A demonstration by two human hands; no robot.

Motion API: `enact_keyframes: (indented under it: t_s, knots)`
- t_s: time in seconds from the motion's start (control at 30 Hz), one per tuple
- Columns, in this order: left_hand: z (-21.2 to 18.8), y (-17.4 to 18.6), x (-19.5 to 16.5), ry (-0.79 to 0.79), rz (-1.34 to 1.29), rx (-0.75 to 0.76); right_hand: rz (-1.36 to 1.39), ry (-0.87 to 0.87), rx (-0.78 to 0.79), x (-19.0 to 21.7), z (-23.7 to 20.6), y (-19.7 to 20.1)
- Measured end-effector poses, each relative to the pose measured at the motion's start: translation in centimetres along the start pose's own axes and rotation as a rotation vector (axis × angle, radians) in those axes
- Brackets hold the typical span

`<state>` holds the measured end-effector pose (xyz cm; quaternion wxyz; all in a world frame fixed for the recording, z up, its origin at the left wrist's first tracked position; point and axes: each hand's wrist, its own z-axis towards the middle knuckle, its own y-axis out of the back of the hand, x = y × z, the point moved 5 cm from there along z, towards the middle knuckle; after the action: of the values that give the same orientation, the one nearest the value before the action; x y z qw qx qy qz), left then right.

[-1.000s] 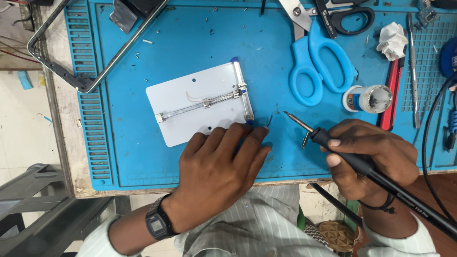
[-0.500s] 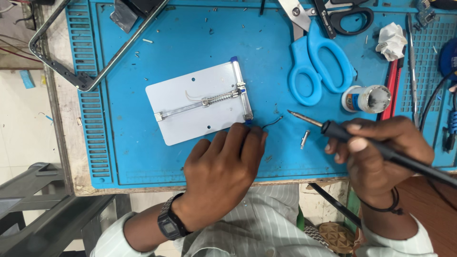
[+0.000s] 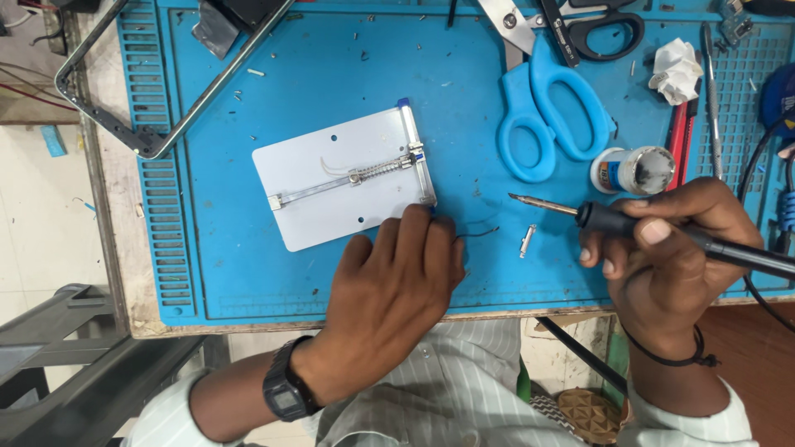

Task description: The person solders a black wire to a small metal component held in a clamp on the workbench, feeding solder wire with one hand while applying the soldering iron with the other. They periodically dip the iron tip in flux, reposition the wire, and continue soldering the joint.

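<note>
**Blue mat, iron poised beside a pinned wire**

Head view: the left hand (image 3: 397, 285) lies flat, grip closed on nothing, fingertips pinning a thin dark wire (image 3: 476, 234) to the bench mat (image 3: 348, 66). The right hand (image 3: 662, 252) grips a soldering iron (image 3: 609, 219) firmly, its tip near the wire. Judged step: soldering; the next move calls for a steady tip.

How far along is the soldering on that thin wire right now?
Set up: the left hand pins the thin dark wire to the blue mat. In hand: the right hand holds the soldering iron, its tip above the mat and short of the wire. Left: no contact yet; the small metal pin lies untouched.
</note>
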<state>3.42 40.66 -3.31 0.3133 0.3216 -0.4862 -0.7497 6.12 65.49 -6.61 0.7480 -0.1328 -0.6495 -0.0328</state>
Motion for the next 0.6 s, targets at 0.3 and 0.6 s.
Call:
enact_keyframes:
  t_s: [0.3,0.6]
  knots:
    - [-1.2,0.4,0.9,-0.012,-0.175,0.008,-0.048,0.043,0.018,0.1,-0.3,0.4]
    - [-1.5,-0.1,1.1,0.037,-0.294,0.072,-0.166,0.064,0.019,0.0,-0.6,0.4]
